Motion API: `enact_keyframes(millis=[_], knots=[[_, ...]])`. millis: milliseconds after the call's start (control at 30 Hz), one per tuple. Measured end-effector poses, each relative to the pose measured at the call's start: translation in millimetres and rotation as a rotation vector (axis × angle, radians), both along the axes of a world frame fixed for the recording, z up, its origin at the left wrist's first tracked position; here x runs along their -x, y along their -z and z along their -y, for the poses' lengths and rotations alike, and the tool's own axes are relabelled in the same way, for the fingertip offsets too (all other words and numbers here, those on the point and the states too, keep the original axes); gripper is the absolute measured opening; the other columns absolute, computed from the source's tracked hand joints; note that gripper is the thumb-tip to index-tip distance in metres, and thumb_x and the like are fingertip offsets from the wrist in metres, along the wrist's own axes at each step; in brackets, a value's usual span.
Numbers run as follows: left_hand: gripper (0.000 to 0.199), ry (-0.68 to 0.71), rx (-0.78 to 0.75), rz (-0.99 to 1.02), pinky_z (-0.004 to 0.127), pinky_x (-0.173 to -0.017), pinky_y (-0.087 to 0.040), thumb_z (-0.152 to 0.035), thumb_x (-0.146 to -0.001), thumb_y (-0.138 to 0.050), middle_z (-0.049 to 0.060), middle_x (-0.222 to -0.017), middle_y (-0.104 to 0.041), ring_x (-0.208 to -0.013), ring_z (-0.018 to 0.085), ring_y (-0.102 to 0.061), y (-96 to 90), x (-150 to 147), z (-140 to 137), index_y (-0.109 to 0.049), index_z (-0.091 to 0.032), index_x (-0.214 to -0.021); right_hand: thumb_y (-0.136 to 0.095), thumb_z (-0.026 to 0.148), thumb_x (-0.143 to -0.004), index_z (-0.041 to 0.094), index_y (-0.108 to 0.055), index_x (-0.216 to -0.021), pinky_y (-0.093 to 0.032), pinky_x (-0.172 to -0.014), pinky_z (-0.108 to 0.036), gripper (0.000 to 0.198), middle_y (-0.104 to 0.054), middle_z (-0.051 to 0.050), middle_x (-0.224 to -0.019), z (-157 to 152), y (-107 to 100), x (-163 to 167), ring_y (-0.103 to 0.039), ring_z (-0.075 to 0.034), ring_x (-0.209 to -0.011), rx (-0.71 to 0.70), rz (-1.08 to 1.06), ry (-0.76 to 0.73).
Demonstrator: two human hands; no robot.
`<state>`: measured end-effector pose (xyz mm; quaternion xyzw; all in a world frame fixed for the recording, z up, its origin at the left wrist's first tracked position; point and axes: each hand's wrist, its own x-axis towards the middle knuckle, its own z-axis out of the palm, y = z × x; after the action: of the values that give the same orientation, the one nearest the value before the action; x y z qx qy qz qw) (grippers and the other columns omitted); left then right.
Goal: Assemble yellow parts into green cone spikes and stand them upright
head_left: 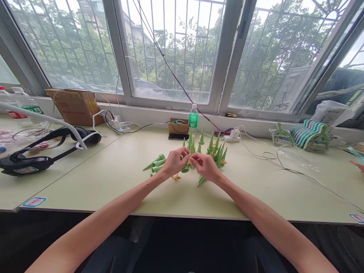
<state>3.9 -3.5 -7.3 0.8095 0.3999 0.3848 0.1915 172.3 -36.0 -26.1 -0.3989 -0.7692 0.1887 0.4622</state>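
My left hand [178, 161] and my right hand [205, 165] meet over the middle of the table, fingers pinched with the tips nearly touching. A small thing seems to be between them, but the fingers hide most of it. Just below the fingertips shows the round end of a green cone-shaped spike [185, 169]. Several green spikes [211, 145] stand upright behind and right of my hands, some with small yellow pieces [223, 162]. More spikes [158, 163] lie on their sides by my left hand. A loose yellow piece [176, 176] rests below my left wrist.
Behind the spikes stand a green-labelled bottle [193, 118], a black phone [178, 137] and a small cardboard box [174, 127]. A black headset [31, 165] lies left. White cables and a power strip [231, 138] run right, near green hangers [313, 136]. Another person's hand [358, 166] shows at the right edge.
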Motion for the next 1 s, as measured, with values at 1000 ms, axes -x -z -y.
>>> enact_keyframes(millis=[1000], knots=[[0.016,-0.005,-0.072,-0.086,0.023,-0.054,-0.04,-0.024,-0.084,-0.05,-0.003,-0.072,-0.066,-0.047,0.01,-0.05,3.9,0.5,-0.6,-0.06,-0.021,-0.096,-0.042,0.046,-0.096,0.018,-0.036,-0.058,-0.023,-0.051,-0.025,0.048,-0.031,0.005,-0.051,-8.0,6.6,-1.7,-0.025,-0.009,-0.051,-0.049,0.12,0.096]])
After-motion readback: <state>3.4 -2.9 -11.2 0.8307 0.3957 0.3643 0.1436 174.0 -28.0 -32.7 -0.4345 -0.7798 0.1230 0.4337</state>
